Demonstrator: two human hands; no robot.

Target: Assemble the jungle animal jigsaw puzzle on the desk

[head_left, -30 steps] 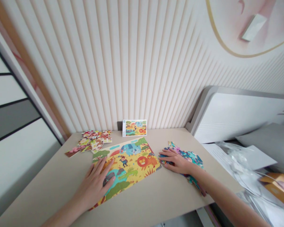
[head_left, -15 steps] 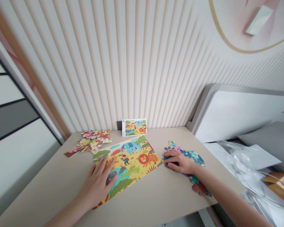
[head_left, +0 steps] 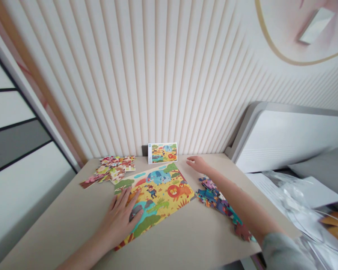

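A jungle-animal puzzle (head_left: 163, 195) with lions, elephants and a crocodile lies on the table, turned at an angle. My left hand (head_left: 125, 210) rests flat with fingers spread on its lower left part. Just right of a small upright picture card (head_left: 162, 153), which shows the same scene, is my right hand (head_left: 197, 164). Its fingers reach left, a short gap from the card, and nothing shows in them. Beneath my right forearm is a pile of blue and purple puzzle pieces (head_left: 214, 197), partly hidden by the arm.
Another pile of red, brown and green puzzle pieces (head_left: 115, 168) lies at the back left of the table (head_left: 73, 213). A ribbed wall panel (head_left: 157, 75) rises behind. To the right stand a white headboard (head_left: 295, 138) and a clear plastic bag (head_left: 290, 191).
My right hand has left the blue pieces and moved up and back toward the picture card, uncovering part of the pile. My left hand stays on the puzzle. The view has shifted slightly.
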